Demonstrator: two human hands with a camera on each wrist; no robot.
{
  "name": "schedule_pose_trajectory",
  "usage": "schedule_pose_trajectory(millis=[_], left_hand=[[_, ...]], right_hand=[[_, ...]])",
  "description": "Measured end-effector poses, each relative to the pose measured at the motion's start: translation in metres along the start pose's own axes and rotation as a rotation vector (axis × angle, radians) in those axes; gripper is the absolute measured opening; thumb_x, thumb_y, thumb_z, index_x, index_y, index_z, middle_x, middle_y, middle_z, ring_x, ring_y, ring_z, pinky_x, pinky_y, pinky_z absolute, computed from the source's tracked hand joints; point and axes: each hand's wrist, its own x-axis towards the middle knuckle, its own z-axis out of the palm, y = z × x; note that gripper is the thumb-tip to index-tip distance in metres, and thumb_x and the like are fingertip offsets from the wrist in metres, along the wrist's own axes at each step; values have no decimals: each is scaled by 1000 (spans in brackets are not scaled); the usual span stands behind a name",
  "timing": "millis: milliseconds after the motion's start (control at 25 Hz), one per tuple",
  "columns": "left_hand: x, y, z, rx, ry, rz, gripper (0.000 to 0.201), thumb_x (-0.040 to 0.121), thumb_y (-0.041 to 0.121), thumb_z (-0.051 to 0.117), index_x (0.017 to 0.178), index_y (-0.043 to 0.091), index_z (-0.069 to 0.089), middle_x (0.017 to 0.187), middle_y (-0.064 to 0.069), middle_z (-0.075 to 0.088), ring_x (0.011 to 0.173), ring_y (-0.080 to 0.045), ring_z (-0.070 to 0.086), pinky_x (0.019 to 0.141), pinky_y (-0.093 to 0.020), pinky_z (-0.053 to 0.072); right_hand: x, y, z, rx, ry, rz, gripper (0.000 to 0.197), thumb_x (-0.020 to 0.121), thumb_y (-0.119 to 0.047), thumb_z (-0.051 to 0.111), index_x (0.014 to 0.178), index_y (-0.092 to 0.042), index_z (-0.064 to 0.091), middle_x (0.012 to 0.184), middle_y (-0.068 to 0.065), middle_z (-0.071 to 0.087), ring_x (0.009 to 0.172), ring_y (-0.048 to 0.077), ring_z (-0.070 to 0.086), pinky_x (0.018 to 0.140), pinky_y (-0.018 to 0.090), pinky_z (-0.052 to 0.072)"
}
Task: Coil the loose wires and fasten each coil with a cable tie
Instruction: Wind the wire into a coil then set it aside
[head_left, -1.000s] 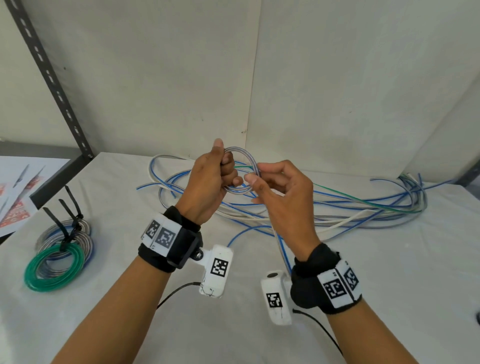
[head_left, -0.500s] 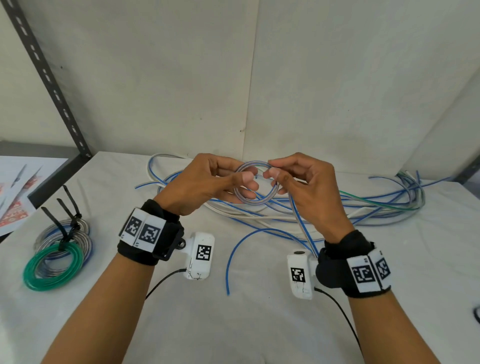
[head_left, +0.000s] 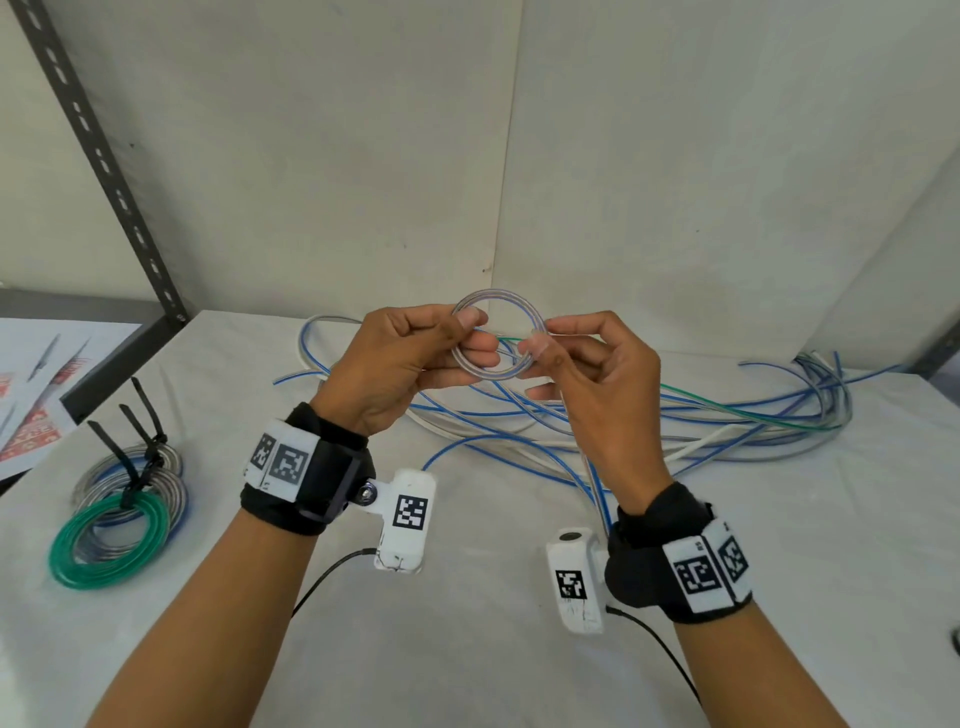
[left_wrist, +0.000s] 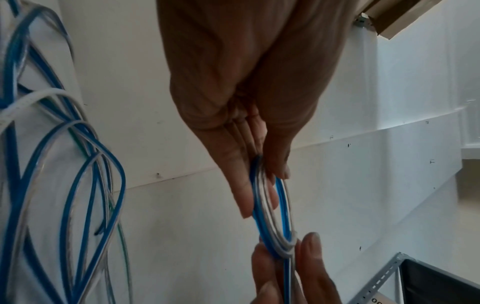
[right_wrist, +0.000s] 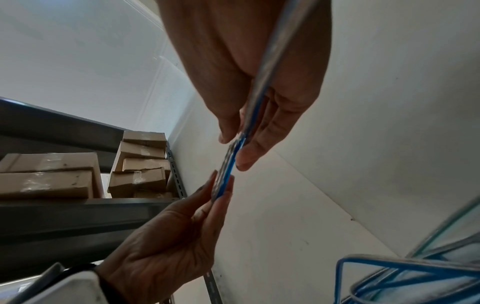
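Head view: L hand (head_left: 400, 364) + R hand (head_left: 597, 374) pinch small wire coil (head_left: 497, 340) above table (head_left: 467, 649).

White-covered table (head_left: 467, 665) with wires on it
Loose wires (head_left: 701, 431) sprawl across the far side; three tied coils (head_left: 122, 512), black cable ties (head_left: 137, 441) sticking up, lie overlapping at the left edge
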Motion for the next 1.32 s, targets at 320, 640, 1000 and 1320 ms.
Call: schedule_pose_trajectory(millis=[320, 640, 1000, 1320], left_hand=[[-2, 1, -5, 341, -128, 34, 44, 83, 33, 72, 123, 15, 69, 108, -7, 77, 103, -26, 73, 90, -41, 60], [-10, 8, -3, 883, -283, 122, 2, 85, 22, 80, 85, 20, 81, 68, 3, 75, 61, -3, 66, 60, -18, 49], [-6, 8, 1, 538, -77, 214, 16, 89, 16, 74, 98, 3, 76, 79, -14, 76, 68, -17, 71, 70, -31, 59], [-7, 11, 0, 412, 0, 209, 11, 93, 12, 70, 99, 4, 74, 83, -16, 77, 80, -27, 76, 79, -42, 63]], right_hand=[[7, 1, -17, -148, -246, -17, 17, 86, -5, 78, 102, -7, 72, 90, 7, 78, 81, 25, 75, 77, 41, 62], [4, 1, -18, -519, -479, -18, 18, 82, -16, 84, 91, -18, 69, 79, -6, 76, 74, 8, 71, 74, 26, 56], [1, -5, -7, -204, -141, -89, 4, 92, -11, 74, 91, -15, 74, 85, 1, 78, 81, 16, 76, 62, 26, 59], [-7, 0, 4, -55, -58, -19, 8, 87, -8, 78, 93, -7, 73, 88, 9, 78, 82, 22, 77, 68, 27, 59]])
